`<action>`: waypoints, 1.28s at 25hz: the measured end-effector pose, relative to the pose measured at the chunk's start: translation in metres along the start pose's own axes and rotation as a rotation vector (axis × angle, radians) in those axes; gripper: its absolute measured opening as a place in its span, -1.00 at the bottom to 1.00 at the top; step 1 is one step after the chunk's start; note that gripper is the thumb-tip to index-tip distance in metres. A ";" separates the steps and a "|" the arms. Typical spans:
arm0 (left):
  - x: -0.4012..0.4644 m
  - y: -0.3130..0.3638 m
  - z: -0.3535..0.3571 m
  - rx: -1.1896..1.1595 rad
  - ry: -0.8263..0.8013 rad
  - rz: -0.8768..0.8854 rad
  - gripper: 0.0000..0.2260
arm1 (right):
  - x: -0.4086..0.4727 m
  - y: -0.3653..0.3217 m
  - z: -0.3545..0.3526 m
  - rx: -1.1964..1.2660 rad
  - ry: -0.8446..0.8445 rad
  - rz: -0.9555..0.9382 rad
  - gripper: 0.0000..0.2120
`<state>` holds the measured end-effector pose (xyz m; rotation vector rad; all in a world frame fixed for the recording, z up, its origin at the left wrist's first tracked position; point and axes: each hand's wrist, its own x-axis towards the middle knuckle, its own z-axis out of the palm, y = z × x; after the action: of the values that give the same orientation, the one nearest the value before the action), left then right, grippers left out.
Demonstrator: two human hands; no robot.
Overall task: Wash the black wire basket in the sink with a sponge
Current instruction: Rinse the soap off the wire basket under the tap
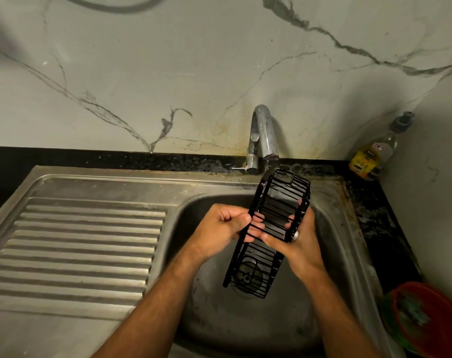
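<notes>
The black wire basket is a long narrow rack, held tilted above the steel sink, its far end just under the tap spout. My left hand grips its left side, fingers curled through the wires. My right hand holds the right side, thumb across the front and fingers behind the wires. No sponge shows in either hand. The sink drain shows through the basket's lower end.
A chrome tap stands at the back of the sink. A ribbed steel drainboard lies to the left. A soap bottle stands in the back right corner. A red bowl with green scrubbers sits on the right counter.
</notes>
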<state>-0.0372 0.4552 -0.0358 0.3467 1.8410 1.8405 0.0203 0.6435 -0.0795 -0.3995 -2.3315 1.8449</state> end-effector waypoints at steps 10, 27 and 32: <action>-0.013 0.003 -0.013 -0.131 -0.044 0.048 -0.76 | -0.005 0.008 -0.002 -0.212 -0.065 -0.132 0.35; -0.010 -0.022 -0.006 0.128 0.322 -0.245 -0.60 | -0.036 0.010 -0.016 -0.324 -0.262 -0.220 -0.29; -0.007 -0.037 -0.002 0.161 0.241 -0.114 -0.59 | 0.005 -0.007 0.002 -0.036 0.009 0.259 -0.21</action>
<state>-0.0261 0.4479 -0.0712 0.0748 2.1308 1.7233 0.0138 0.6418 -0.0739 -0.7451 -2.4063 1.9037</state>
